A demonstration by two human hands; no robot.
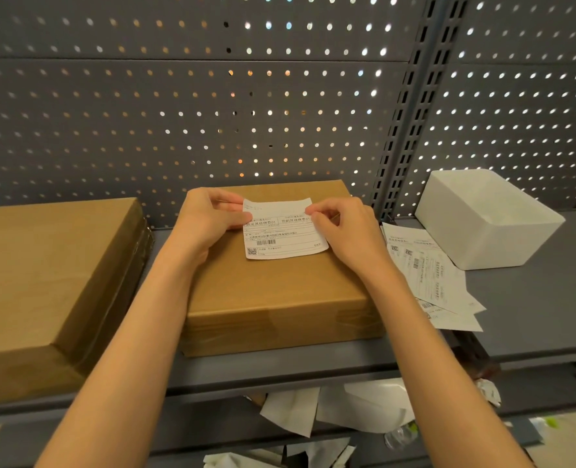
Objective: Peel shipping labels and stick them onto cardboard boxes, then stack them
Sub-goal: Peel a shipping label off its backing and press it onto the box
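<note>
A flat brown cardboard box (273,292) lies on the grey shelf (533,315) in the middle of the head view. Over its top a white shipping label (281,236) with a barcode and QR code is held by both hands. My left hand (209,217) pinches the label's left edge near the top. My right hand (342,228) pinches its right edge. The label's lower edge lies near the box top, and its upper edge curls up slightly.
A larger cardboard box (43,282) sits at the left on the shelf. Right of the middle box lie several loose labels (428,275) and a white foam box (485,217). Discarded backing papers (330,410) lie below the shelf. A perforated metal panel (212,96) stands behind.
</note>
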